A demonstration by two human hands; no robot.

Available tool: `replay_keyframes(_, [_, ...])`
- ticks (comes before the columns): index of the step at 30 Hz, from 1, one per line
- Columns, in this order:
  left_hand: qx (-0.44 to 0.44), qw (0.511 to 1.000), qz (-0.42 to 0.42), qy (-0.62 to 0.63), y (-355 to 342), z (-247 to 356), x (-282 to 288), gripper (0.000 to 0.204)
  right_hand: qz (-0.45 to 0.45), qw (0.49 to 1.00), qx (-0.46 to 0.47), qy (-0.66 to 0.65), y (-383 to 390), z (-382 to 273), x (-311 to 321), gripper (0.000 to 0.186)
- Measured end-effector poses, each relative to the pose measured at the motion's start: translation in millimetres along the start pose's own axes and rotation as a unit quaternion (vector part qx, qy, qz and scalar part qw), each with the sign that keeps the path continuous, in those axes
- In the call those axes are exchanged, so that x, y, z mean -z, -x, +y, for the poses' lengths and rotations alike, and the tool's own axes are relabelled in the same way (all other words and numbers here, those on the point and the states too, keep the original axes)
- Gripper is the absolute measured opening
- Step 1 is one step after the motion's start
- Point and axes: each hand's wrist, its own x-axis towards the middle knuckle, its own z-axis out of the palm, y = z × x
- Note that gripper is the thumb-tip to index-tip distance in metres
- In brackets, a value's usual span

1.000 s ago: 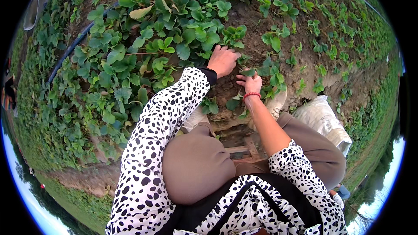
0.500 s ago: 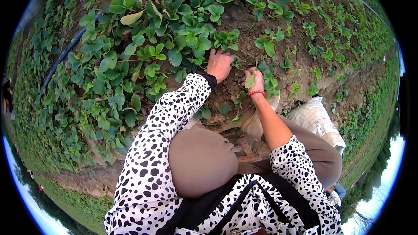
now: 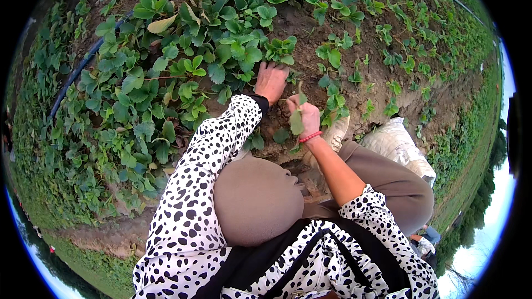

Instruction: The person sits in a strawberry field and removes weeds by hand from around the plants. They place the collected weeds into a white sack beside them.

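I look down on a broad bed of low green plants [image 3: 133, 99], their leaves rounded, toothed and creased along the veins. Between them lies crumbly brown soil [image 3: 302, 25]. The person's white jacket [image 3: 185, 205], with irregular black spots and dark cuffs, fills the lower part of my view. Smooth brown trousers [image 3: 257, 199] round out over the bent knees. A blue hose [image 3: 83, 65] curves through the foliage at left, and a wrinkled whitish sack [image 3: 394, 143] slumps by the right knee. Beside the right forearm I make out a textured beige shoe [image 3: 336, 132].

The left hand [image 3: 271, 82] lies back up at the base of the leaves; its fingertips are hidden, so I can't tell whether they grip anything. The right hand [image 3: 306, 117] is curled and clamped on a leafy sprig [image 3: 296, 122], one broad leaf hanging against the fingers, just above the soil. A red beaded bracelet [image 3: 310, 137] rings that wrist.
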Motion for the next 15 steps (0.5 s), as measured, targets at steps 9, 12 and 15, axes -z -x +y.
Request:
replay_keyframes(9, [0.103,0.985,-0.077,0.112,61,21,28,0.031,-0.055,0.802,-0.379,-0.459,-24,9,35,0.024])
replay_keyframes(12, [0.170,0.957,-0.044,0.230,72,30,26,0.034,-0.135,0.746,-0.434,-0.487,-24,-27,18,0.023])
replay_keyframes(15, [0.160,0.932,-0.044,0.323,74,31,3,0.035,-0.111,0.759,-0.456,-0.450,-42,-23,-1,0.020])
